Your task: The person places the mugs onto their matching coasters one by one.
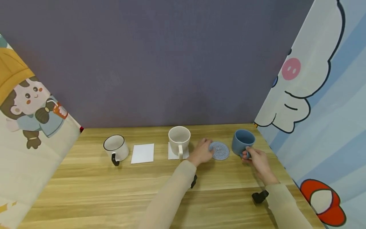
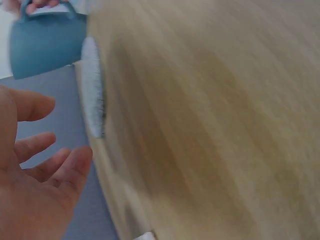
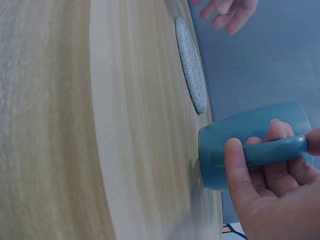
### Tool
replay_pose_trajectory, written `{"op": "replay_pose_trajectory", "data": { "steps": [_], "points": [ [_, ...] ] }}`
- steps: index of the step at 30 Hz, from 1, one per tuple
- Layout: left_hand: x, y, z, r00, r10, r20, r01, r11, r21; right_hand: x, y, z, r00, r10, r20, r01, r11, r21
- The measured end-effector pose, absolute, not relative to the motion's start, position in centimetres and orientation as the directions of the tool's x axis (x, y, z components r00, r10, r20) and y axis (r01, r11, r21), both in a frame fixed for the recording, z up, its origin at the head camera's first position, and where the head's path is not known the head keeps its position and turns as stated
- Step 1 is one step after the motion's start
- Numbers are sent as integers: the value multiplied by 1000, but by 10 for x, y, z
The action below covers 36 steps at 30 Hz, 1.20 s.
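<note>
White mug point(image 1: 118, 150), well left of the left hand point(image 1: 202, 152), sits off its square coaster point(image 1: 142, 153); cream mug point(image 1: 177, 146), nearer, is already on one. That hand's loose beside the round coaster point(image 1: 220, 151); right hand point(image 1: 257, 159) grips the blue mug point(image 1: 239, 144), not on it yet.

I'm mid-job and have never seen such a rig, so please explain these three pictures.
There is no machine: you see a person's left hand and right hand. The head picture looks forward and down; the other two come from a camera on each wrist, so the table looks tipped there. Left to right lie a black-rimmed mug, a white square, a cream mug on another square, a round coaster and a blue mug. The right hand holds the blue mug's handle; the left, near the coaster, holds nothing.
</note>
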<state>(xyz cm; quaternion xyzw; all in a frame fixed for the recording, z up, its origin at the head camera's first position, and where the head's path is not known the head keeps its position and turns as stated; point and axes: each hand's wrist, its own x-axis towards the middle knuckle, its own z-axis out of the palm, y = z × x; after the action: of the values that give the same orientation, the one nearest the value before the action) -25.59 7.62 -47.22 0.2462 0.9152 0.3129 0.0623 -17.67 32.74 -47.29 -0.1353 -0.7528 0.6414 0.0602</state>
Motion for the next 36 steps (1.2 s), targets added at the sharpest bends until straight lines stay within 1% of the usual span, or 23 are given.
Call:
{"op": "replay_pose_trajectory", "data": {
  "steps": [5, 12, 15, 19, 22, 26, 30, 36],
  "points": [
    [-263, 80, -479, -879, 476, -4, 398, 740, 542, -177, 327, -472, -956, 283, -77, 127, 163, -979],
    [-268, 82, -485, -896, 442, -46, 350, 767, 538, -177, 325, -472, -955, 286, -80, 130, 160, -979],
    [-269, 84, -488, -899, 436, -40, 358, 784, 507, -177, 325, -473, -953, 290, -88, 136, 148, -980],
    [-269, 88, -491, -894, 448, -29, 396, 817, 420, -177, 326, -474, -951, 297, -91, 136, 137, -981],
    [-266, 89, -491, -889, 456, -23, 412, 822, 394, -175, 326, -474, -953, 290, -90, 130, 121, -984],
    [-264, 91, -492, -885, 465, -14, 412, 798, 440, -174, 326, -474, -953, 289, -88, 121, 100, -988],
    [-266, 95, -494, -888, 459, -11, 393, 772, 499, -174, 323, -471, -955, 289, -67, 109, 132, -985],
    [-267, 100, -496, -897, 442, -20, 370, 774, 513, -176, 320, -466, -953, 298, -48, 104, 177, -979]
  ]
}}
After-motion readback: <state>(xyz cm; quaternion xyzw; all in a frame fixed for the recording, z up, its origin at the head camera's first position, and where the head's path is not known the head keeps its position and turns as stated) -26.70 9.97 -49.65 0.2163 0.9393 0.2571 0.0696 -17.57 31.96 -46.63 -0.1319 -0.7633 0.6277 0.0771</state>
